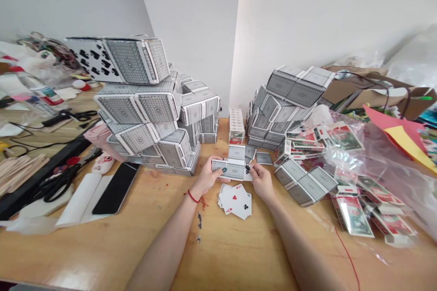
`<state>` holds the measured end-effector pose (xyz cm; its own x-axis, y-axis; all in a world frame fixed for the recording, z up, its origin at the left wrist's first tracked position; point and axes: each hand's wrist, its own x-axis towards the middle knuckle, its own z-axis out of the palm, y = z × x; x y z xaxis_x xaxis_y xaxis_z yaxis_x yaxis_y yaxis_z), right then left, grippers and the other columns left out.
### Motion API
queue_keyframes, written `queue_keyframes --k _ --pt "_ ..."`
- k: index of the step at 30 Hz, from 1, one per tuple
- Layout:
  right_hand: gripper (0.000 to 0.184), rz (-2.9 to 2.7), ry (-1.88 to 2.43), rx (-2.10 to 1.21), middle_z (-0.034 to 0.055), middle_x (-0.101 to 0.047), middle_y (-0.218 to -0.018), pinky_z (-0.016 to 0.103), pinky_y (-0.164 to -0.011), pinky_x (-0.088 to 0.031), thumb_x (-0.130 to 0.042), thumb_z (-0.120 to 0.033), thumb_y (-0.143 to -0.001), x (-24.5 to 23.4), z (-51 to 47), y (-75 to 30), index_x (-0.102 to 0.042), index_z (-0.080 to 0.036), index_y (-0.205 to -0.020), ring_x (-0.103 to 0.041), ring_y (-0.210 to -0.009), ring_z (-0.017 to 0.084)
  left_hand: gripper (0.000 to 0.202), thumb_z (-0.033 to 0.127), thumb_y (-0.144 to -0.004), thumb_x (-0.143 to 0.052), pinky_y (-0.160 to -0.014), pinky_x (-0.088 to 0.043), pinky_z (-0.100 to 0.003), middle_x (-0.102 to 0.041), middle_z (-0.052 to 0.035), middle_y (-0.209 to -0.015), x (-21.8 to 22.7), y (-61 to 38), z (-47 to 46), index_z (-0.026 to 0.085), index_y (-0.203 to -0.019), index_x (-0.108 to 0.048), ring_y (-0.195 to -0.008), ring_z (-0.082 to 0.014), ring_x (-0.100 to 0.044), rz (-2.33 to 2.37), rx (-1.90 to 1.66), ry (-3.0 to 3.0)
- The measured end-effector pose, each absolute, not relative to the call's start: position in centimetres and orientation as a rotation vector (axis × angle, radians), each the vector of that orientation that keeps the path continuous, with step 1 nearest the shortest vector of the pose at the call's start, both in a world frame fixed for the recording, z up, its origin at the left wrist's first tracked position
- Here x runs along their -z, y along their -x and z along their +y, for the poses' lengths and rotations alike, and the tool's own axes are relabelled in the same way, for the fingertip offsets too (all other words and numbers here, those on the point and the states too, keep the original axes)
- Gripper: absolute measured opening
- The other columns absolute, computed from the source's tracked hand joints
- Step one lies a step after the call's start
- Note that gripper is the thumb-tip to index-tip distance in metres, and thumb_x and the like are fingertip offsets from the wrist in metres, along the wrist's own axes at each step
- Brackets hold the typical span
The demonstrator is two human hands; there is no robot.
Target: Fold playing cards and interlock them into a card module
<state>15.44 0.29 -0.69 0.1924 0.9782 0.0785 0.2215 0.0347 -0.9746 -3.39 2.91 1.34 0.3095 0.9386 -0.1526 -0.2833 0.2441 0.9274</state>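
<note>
Both hands hold a small piece built of folded playing cards [235,171], grey patterned backs facing me, with one card standing up from its middle. My left hand [207,177] is closed on its left end, thumb on the front. At the right end, my right hand [262,181] pinches a card whose black club face partly shows. My fingers behind the piece are hidden. Just below it lies a loose pile of playing cards [235,201], face up, an ace of hearts on top. A finished-looking card block [305,182] sits right of my right hand.
Tall stacks of card blocks stand at left [159,107] and right [287,95]. Between them is a row of card boxes [236,125]. A phone [116,188] and black scissors [61,182] lie left; opened card boxes [353,213] and plastic wrap lie right.
</note>
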Motion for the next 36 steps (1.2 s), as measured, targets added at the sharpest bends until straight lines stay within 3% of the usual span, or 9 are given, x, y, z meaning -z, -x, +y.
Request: queue_keyframes --k 10,19,29,33,36 --pt "0.036 -1.243 1.415 -0.869 0.0045 -0.060 -0.062 0.023 -0.045 -0.036 -0.050 -0.049 -0.071 0.88 0.40 -15.28 -0.061 -0.015 -0.073 -0.051 -0.054 0.016 0.042 0.021 -0.060 -0.067 -0.058 -0.056 -0.036 -0.044 0.0003 -0.085 -1.72 3.17 2.81 0.019 -0.091 -0.040 -0.076 -0.0136 -0.052 0.910 -0.970 -0.997" --pt "0.033 -1.137 1.360 -0.997 0.0008 -0.053 -0.055 0.021 -0.037 -0.031 -0.051 -0.049 -0.071 0.77 0.25 -14.78 -0.057 -0.016 -0.073 -0.042 -0.044 0.012 0.044 0.022 -0.060 -0.069 -0.059 -0.056 -0.036 -0.046 -0.0013 -0.091 -1.58 3.08 2.72 0.020 -0.092 -0.039 -0.074 -0.0126 -0.053 0.904 -0.979 -0.969" --pt "0.032 -1.236 1.220 -1.180 -0.0030 -0.050 -0.057 0.020 -0.031 -0.029 -0.051 -0.048 -0.073 0.24 0.14 -14.74 -0.051 -0.018 -0.085 -0.039 -0.034 0.007 0.038 0.022 -0.056 -0.069 -0.054 -0.056 -0.030 -0.050 -0.0012 -0.091 -1.36 3.76 3.23 0.018 -0.087 -0.047 -0.077 -0.0142 -0.055 0.963 -1.096 -0.986" --pt "0.029 -1.240 1.238 -1.139 -0.0057 -0.045 -0.051 0.020 -0.030 -0.025 -0.051 -0.046 -0.073 0.43 0.21 -14.89 -0.050 -0.019 -0.083 -0.036 -0.031 0.007 0.043 0.021 -0.056 -0.069 -0.053 -0.056 -0.028 -0.051 -0.0051 -0.104 -1.82 4.07 3.26 0.018 -0.096 -0.052 -0.082 -0.0177 -0.056 0.905 -1.033 -0.975" --pt "0.027 -1.214 1.237 -1.134 -0.0063 -0.044 -0.049 0.020 -0.031 -0.025 -0.052 -0.045 -0.073 0.66 0.36 -14.98 -0.049 -0.019 -0.078 -0.034 -0.032 0.007 0.041 0.019 -0.055 -0.069 -0.053 -0.056 -0.029 -0.053 -0.0062 -0.101 -2.03 3.97 3.09 0.016 -0.094 -0.055 -0.080 -0.0181 -0.056 0.914 -1.000 -0.937"
